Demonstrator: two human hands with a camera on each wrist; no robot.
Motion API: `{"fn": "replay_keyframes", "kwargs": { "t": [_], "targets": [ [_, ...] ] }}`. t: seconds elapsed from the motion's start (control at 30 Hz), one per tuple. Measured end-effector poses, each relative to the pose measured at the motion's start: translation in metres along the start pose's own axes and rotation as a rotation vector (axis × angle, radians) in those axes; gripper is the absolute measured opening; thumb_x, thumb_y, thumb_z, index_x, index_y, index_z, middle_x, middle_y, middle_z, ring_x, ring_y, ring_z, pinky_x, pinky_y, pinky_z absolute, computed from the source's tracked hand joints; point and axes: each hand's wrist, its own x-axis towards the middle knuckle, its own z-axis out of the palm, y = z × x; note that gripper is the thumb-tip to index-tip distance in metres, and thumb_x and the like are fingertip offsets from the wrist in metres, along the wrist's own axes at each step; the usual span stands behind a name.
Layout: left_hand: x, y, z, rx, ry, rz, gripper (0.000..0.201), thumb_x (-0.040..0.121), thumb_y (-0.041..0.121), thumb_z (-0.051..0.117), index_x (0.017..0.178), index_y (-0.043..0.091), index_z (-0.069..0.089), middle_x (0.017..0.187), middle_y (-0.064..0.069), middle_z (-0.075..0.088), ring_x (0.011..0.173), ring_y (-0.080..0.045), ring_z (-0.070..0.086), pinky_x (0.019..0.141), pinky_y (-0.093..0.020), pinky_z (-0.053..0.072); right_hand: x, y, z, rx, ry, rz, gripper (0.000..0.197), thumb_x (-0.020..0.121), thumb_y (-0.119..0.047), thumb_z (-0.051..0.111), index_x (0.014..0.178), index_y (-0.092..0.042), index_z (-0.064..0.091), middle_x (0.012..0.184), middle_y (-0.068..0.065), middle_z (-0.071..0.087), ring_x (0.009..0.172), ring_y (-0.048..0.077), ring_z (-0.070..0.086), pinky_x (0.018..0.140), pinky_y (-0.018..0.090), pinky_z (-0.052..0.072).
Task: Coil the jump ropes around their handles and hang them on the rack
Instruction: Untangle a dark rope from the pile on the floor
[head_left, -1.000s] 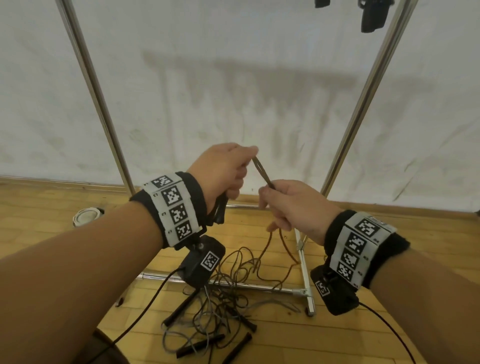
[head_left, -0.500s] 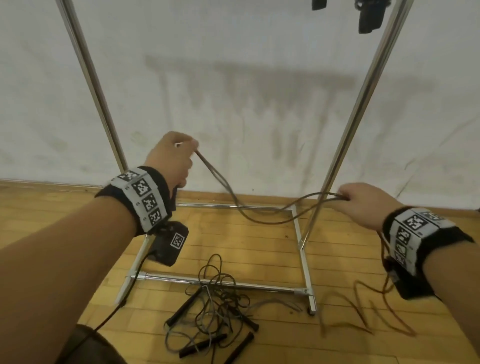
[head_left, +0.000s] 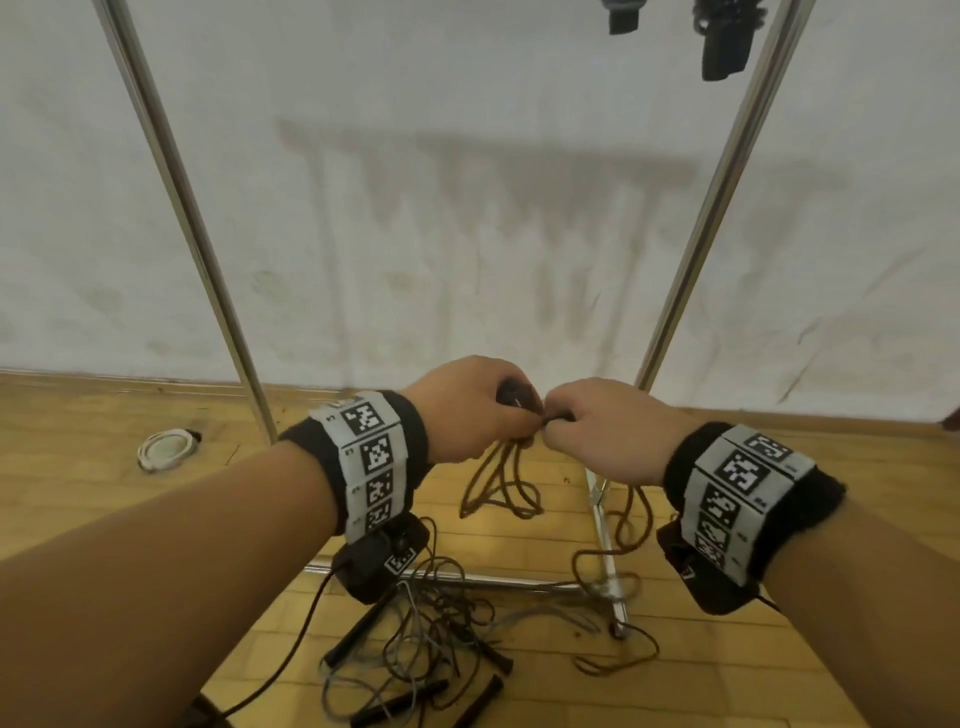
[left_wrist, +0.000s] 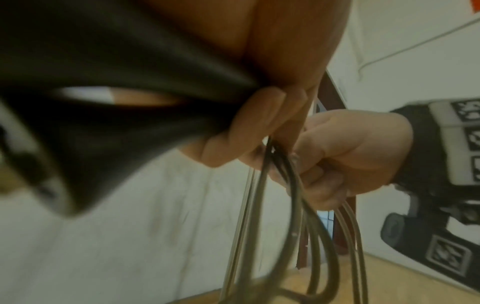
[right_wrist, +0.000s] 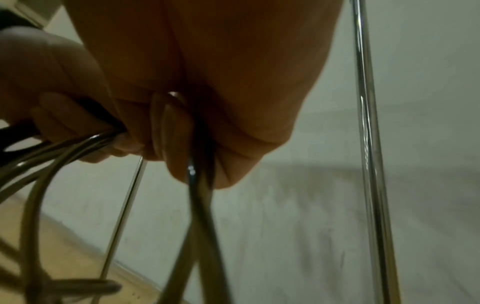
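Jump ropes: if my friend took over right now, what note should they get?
Left hand: grips the black handles and gathered loops of the brown rope.
Right hand: pinches the same rope beside the left.
Done: a few loops gathered; two bundles hang at the top of the rack.
Left: finish coiling and hang it. The rope's tail trails on the floor; a tangled pile of ropes waits by the rack's base.

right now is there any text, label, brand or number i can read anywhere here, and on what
No readable words, brands or numbers.
Left wristband: black-and-white square code markers, with tiny characters beside them too small to read.
Right wristband: the same kind of markers, small print too blurred to read.
Left wrist camera: one code marker, no text.
Right wrist camera: one code marker, blurred.
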Motion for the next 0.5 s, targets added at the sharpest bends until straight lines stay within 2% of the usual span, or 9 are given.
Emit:
{"fn": "replay_keyframes", "kwargs": {
  "t": [0.1,0.17,0.2,0.27,0.33,0.37,0.43,0.5],
  "targets": [
    [0.002,-0.004,-0.014,0.041,-0.002,-0.034,0.014,0.095,0.037,0.072,0.091,0.025,0.075,0.066,0.005,0.071,0.046,-0.005,0.056,0.048,-0.022,0.048,0.002,0.005,0.0,0.145,0.027,-0.01,0.019,0.097,-0.038,0.057,0.093,-0.025,0.07,0.073,-0.006,0.065,0.065,0.012,0.061,0.06,0.031,0.049],
    [0.002,-0.01,-0.023,0.082,-0.02,-0.042,0.017,0.097,0.041,0.07,0.091,0.025,0.073,0.058,0.01,0.065,0.043,-0.003,0.054,0.045,-0.02,0.045,0.001,0.014,0.002,0.217,-0.006,0.003,0.025,0.097,-0.049,0.057,0.088,-0.029,0.069,0.061,-0.009,0.061,0.053,0.009,0.058,0.052,0.028,0.05],
    [0.002,-0.013,-0.028,0.12,-0.007,-0.039,0.017,0.098,0.041,0.067,0.09,0.027,0.072,0.056,0.012,0.064,0.043,-0.002,0.053,0.045,-0.018,0.043,0.001,0.022,0.003,0.2,-0.027,0.007,0.029,0.098,-0.054,0.055,0.087,-0.03,0.068,0.06,-0.01,0.06,0.051,0.008,0.057,0.052,0.027,0.051],
    [0.003,-0.022,-0.044,0.272,0.1,-0.037,0.019,0.102,0.04,0.063,0.087,0.029,0.07,0.062,0.01,0.064,0.051,-0.002,0.055,0.049,-0.021,0.039,0.0,0.045,0.005,0.103,-0.036,0.045,0.031,0.099,-0.057,0.051,0.093,-0.033,0.068,0.07,-0.012,0.066,0.056,0.005,0.061,0.057,0.028,0.054],
    [0.004,-0.04,-0.064,0.401,0.226,-0.096,0.02,0.104,0.037,0.059,0.089,0.027,0.065,0.072,0.008,0.061,0.063,-0.006,0.054,0.054,-0.025,0.034,-0.006,0.076,0.005,0.051,-0.01,0.146,0.026,0.101,-0.056,0.048,0.099,-0.038,0.066,0.084,-0.009,0.071,0.057,0.005,0.063,0.057,0.026,0.054],
    [0.003,-0.051,-0.074,0.445,0.272,-0.149,0.02,0.106,0.036,0.057,0.091,0.024,0.063,0.076,0.007,0.06,0.067,-0.008,0.053,0.056,-0.027,0.033,-0.011,0.092,0.004,0.038,-0.01,0.206,0.026,0.102,-0.055,0.047,0.096,-0.038,0.065,0.085,-0.008,0.071,0.055,0.008,0.063,0.055,0.026,0.053],
    [-0.001,-0.074,-0.087,0.512,0.322,-0.262,0.022,0.107,0.035,0.053,0.092,0.021,0.06,0.082,0.002,0.061,0.07,-0.012,0.053,0.06,-0.031,0.035,-0.021,0.119,0.004,-0.047,-0.061,0.308,0.036,0.103,-0.055,0.042,0.089,-0.031,0.064,0.077,-0.006,0.069,0.057,0.011,0.067,0.056,0.026,0.048],
    [-0.004,-0.088,-0.088,0.56,0.292,-0.333,0.021,0.107,0.036,0.054,0.099,0.02,0.063,0.098,-0.004,0.069,0.078,-0.018,0.059,0.069,-0.033,0.042,-0.023,0.127,0.005,-0.113,-0.11,0.368,0.04,0.105,-0.053,0.04,0.086,-0.027,0.064,0.073,-0.004,0.066,0.056,0.01,0.068,0.054,0.024,0.045]
  ]
}}
